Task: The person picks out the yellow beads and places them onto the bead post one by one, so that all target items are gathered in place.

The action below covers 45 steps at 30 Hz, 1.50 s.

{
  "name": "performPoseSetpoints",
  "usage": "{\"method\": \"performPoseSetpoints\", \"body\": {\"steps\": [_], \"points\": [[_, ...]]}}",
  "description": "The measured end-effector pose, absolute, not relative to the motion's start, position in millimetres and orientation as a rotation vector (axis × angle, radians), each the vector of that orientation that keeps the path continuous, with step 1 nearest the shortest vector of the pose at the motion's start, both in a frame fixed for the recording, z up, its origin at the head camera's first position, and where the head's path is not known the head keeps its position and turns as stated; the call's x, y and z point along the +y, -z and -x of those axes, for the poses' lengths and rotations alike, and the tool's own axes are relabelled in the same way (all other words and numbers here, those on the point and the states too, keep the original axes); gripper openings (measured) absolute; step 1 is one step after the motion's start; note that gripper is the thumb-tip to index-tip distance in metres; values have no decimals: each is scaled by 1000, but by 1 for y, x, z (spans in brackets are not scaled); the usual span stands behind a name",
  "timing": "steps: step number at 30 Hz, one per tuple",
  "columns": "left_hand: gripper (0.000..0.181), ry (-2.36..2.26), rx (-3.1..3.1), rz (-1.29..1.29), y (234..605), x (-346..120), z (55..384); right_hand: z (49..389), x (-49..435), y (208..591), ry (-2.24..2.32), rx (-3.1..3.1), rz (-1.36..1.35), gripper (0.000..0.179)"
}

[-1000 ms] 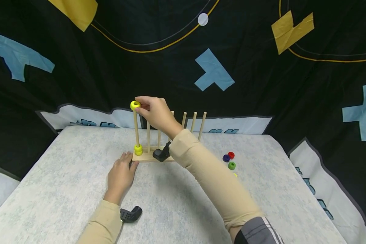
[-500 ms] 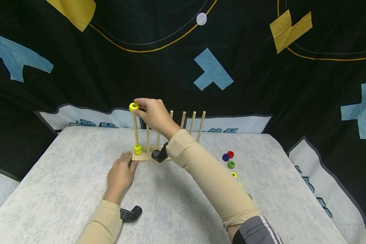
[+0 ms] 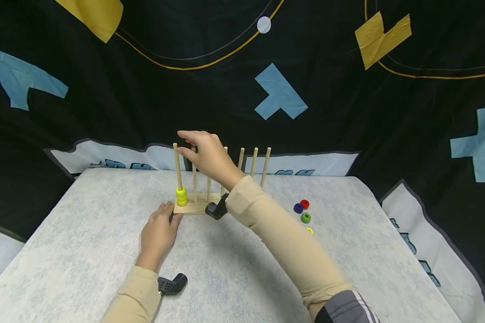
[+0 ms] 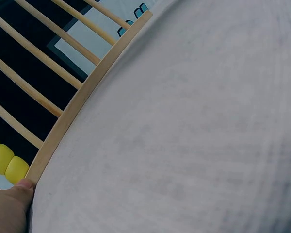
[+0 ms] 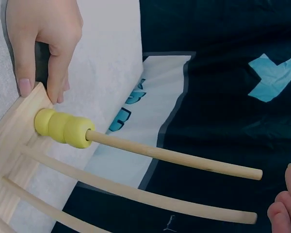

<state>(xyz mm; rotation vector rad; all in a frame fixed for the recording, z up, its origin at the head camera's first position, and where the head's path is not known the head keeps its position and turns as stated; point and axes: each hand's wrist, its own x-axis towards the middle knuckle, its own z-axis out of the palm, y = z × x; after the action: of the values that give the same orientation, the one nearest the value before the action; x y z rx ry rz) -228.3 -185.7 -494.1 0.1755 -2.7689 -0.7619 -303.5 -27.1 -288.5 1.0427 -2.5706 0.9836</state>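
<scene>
A wooden peg rack [image 3: 194, 208] with a row of upright pegs stands toward the back of the table. Three yellow beads [image 5: 63, 127] are stacked at the bottom of its leftmost peg [image 3: 177, 166]. My left hand [image 3: 158, 233] holds the left end of the base; in the right wrist view, its thumb and fingers straddle the corner. Beside the top of the leftmost peg is my right hand [image 3: 210, 154], thumb and fingers spread apart with nothing between them. Only the fingertips of that hand show at the right wrist view's edge. My right forearm hides part of the rack.
Loose beads lie on the table right of my forearm: red [image 3: 305, 204], purple [image 3: 298, 208], green [image 3: 305, 218] and a partly covered yellow bead [image 3: 310, 231]. A dark patterned cloth [image 3: 226, 103] hangs behind the table [image 3: 85, 233].
My right hand has let go of a yellow bead at the peg's top. That bead has dropped down the leftmost peg onto the other two. My left hand stays at the base.
</scene>
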Motion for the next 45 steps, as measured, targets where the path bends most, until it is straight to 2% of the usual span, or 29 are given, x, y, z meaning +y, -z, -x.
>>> {"method": "performPoseSetpoints", "body": {"steps": [7,17,30,45], "points": [[52,776,-2764,-165,496,-187,228,293,-3,291,-1003,-2464,-1121,43],[53,754,-2756,-161,498,-185,224,270,61,317,-938,-2449,-1208,39],[53,774,-2756,-165,498,-189,223,242,128,378,-1178,-2660,-983,38],[53,756,-2742,-150,495,-184,225,211,191,440,-1185,-2820,-812,42]]}}
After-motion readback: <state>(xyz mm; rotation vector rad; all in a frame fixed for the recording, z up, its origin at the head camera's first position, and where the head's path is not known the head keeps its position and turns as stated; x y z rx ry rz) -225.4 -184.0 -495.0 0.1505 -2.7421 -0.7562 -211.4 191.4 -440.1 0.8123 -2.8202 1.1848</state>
